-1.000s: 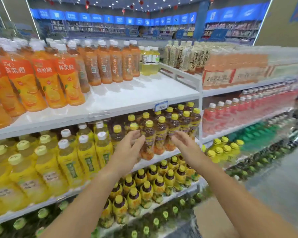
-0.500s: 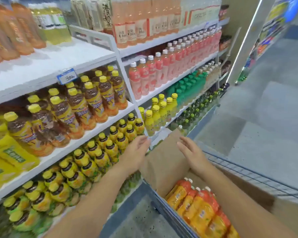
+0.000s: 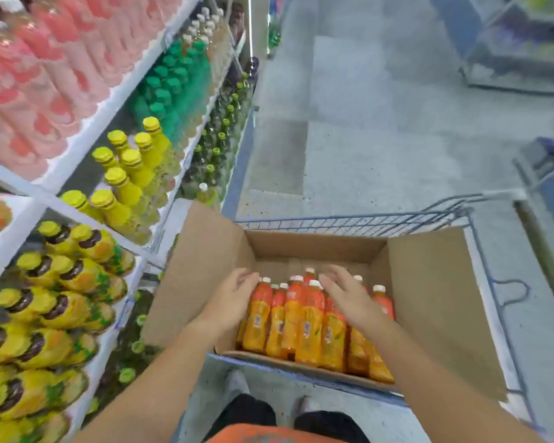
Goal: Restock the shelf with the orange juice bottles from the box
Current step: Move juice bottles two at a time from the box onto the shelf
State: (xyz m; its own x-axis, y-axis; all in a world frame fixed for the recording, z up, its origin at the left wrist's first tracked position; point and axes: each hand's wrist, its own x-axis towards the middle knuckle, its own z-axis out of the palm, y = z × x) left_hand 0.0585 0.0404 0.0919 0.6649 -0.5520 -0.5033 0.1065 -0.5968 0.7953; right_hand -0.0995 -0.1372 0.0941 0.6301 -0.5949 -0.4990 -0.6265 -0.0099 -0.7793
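An open cardboard box (image 3: 429, 282) sits in a wire cart in front of me. Several orange juice bottles (image 3: 304, 324) with white caps stand upright in its near half. My left hand (image 3: 234, 298) hovers over the left edge of the bottle group, fingers apart and holding nothing. Over the right side of the bottles is my right hand (image 3: 346, 295), also with spread fingers and nothing in it. Both hands are just above the caps. The shelf (image 3: 109, 100) runs along my left, and the orange juice row is out of view.
The blue wire cart (image 3: 365, 220) holds the box, its rim showing behind it. Shelves on the left carry pink, green and yellow-capped bottles (image 3: 125, 187). Grey aisle floor (image 3: 381, 123) stretches ahead. Another rack stands at the far right. My feet are below the cart.
My view swung down and right from the shelf to the cart. Both hands left the shelf bottles and dropped into the box, over the orange juice bottles.
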